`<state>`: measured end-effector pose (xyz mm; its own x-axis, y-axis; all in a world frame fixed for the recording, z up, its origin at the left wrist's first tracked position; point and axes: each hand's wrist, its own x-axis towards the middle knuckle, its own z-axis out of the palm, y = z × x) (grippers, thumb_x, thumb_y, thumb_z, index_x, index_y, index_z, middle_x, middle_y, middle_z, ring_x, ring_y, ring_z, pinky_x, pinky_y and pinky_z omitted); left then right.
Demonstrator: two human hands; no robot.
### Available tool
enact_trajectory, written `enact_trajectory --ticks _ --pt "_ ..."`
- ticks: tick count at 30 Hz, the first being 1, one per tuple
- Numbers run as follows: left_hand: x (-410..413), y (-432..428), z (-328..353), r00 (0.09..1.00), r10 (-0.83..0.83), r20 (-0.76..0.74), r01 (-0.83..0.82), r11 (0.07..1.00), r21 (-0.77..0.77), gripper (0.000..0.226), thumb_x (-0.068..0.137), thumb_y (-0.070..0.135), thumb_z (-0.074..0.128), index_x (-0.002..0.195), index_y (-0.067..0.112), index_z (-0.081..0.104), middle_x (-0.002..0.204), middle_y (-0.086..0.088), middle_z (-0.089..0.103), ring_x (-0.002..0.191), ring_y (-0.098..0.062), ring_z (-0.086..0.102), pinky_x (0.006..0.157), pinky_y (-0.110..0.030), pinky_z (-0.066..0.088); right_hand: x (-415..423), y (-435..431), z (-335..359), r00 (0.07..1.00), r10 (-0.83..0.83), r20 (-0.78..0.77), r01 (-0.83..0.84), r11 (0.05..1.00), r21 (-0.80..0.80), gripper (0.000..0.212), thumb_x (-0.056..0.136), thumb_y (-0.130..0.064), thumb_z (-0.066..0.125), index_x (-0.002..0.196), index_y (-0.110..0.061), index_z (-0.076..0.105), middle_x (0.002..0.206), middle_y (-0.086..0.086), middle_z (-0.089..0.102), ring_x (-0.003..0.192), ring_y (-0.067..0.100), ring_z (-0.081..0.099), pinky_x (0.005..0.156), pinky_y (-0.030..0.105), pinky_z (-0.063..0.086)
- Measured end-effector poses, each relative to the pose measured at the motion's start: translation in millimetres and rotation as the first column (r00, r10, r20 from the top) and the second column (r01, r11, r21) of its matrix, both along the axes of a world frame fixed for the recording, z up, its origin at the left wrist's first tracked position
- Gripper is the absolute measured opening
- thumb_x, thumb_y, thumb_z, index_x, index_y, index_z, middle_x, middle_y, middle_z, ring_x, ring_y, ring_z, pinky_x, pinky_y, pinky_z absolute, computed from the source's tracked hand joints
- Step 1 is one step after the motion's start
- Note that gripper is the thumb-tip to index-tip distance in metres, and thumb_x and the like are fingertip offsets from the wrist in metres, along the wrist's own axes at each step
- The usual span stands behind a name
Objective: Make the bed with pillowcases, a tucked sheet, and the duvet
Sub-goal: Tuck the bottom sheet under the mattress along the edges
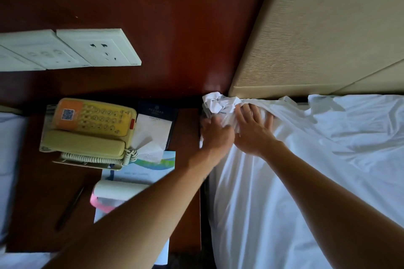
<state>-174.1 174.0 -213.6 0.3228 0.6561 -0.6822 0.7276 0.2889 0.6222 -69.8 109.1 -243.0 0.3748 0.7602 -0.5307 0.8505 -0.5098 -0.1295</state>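
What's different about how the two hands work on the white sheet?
The left hand grips the sheet at its bunched corner, fingers curled; the right hand lies flat, fingers spread. The left hand looks blurred, the right hand sharp. Both touch the sheet near the headboard.

Two hands [216, 135] [253, 133], one sheet [306, 170], one telephone [91, 129], one pen [70, 207], one lint roller [118, 191], one notepad [153, 123].

Hotel bedroom: bedside phone [91, 131], headboard [323, 35]

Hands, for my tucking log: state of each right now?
Left hand: closed, gripping the bunched sheet.
Right hand: open, pressing flat on the sheet.
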Motion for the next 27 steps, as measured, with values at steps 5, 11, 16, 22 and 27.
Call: enact_trajectory --ticks 5,11,16,22,27 --pt "-10.9 -12.9 -6.6 1.000 -0.006 0.013 0.007 0.994 -0.109 0.053 0.089 0.044 0.043 0.141 0.036 0.036 0.148 -0.006 0.030 0.135 -0.028 0.034 0.114 -0.049 0.030 8.7 -4.1 2.7 0.998 0.052 -0.021 -0.052 0.999 -0.014 0.084 0.094 -0.050 0.038 0.159 -0.027 -0.009 0.167 -0.002 -0.005 0.153 0.021 -0.013 0.118 0.062 -0.007" --pt "8.8 23.6 -54.5 0.986 0.140 0.086 -0.116 0.964 -0.237 0.063 0.080 0.061 0.045 0.129 0.025 0.059 0.130 0.000 0.060 0.119 -0.023 0.054 0.108 -0.040 0.040 9.0 -4.9 -6.3 0.998 0.056 -0.028 -0.056 0.998 -0.002 0.086 0.091 -0.047 0.041 0.158 -0.030 -0.010 0.167 -0.002 -0.009 0.152 0.021 -0.017 0.117 0.062 -0.011" --pt "20.1 52.2 -74.9 0.976 0.212 0.055 -0.188 0.939 -0.289 0.070 0.059 0.062 0.058 0.109 0.015 0.067 0.118 -0.007 0.069 0.103 -0.024 0.064 0.088 -0.032 0.050 12.1 -0.8 -9.4 0.996 0.019 -0.087 -0.020 1.000 -0.005 0.088 0.088 -0.048 0.046 0.157 -0.038 -0.008 0.166 -0.002 -0.014 0.151 0.020 -0.022 0.115 0.062 -0.012" --pt "12.5 42.6 -22.3 0.984 0.147 0.100 -0.095 0.911 -0.401 0.049 0.111 0.027 0.021 0.158 0.016 0.021 0.161 0.001 0.028 0.147 -0.017 0.028 0.068 0.004 0.037 2.8 4.2 -14.6 0.999 -0.016 -0.036 0.015 1.000 -0.009 0.085 0.086 -0.048 0.043 0.156 -0.042 -0.004 0.166 0.000 -0.014 0.151 0.024 -0.021 0.114 0.064 -0.012" --pt "6.2 9.0 -46.7 0.956 0.169 0.241 -0.173 0.985 -0.006 0.028 0.101 0.027 0.047 0.118 0.014 0.066 0.118 -0.002 0.068 0.111 -0.022 0.062 0.083 -0.026 0.049 -2.7 21.1 -7.6 0.985 -0.080 0.152 0.067 0.994 0.090 0.063 0.081 -0.044 0.044 0.142 -0.039 0.031 0.143 -0.004 0.032 0.138 0.020 0.019 0.105 0.064 0.016"
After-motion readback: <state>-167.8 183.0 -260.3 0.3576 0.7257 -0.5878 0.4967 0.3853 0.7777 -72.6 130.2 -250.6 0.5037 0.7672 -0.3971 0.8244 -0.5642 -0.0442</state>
